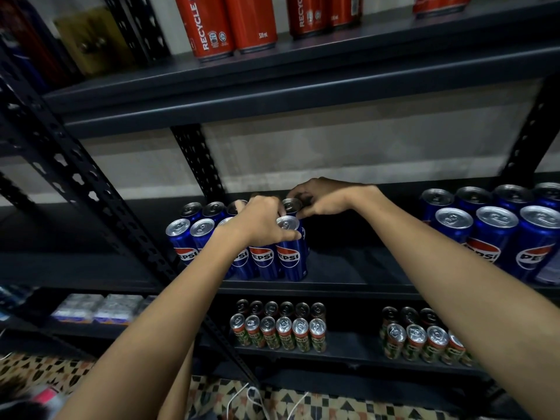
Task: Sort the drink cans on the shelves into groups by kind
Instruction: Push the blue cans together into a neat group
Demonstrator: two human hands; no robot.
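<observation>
Several blue Pepsi cans (266,262) stand in two rows on the middle shelf (348,268). My left hand (260,219) lies over the tops of the front-row cans, with the thumb stretched against the rightmost front can (289,248). My right hand (327,197) reaches in from the right and curls its fingers round the top of a back-row Pepsi can (291,205). A second group of Pepsi cans (497,231) stands at the right end of the same shelf. Red cola cans (230,25) stand on the shelf above.
Two groups of slim green-and-red cans (281,331) (424,341) fill the lower shelf. Wrapped packs (100,307) lie on a neighbouring shelf at lower left. Perforated black uprights (85,189) frame the racks. A patterned floor with white cables (248,398) lies below.
</observation>
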